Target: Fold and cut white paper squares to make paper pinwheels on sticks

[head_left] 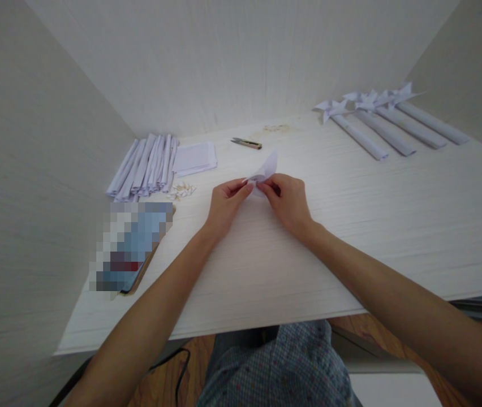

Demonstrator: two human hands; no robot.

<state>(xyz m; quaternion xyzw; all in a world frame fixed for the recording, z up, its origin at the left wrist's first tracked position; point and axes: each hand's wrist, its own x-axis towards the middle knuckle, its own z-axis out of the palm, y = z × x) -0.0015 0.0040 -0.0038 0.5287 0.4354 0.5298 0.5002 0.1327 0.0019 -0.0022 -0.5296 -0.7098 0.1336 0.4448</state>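
A small white paper piece, curved and partly folded, is held just above the white desk near its middle. My left hand pinches the paper's left edge with thumb and forefinger. From the other side, my right hand grips the same paper, fingers curled over its lower part. Both hands meet at the paper, and part of it is hidden behind the fingers.
A bundle of rolled white paper strips lies at the back left, beside a stack of small paper squares and small pale bits. A utility knife rests behind the hands. Several finished paper pinwheels lie at the back right. A phone lies left.
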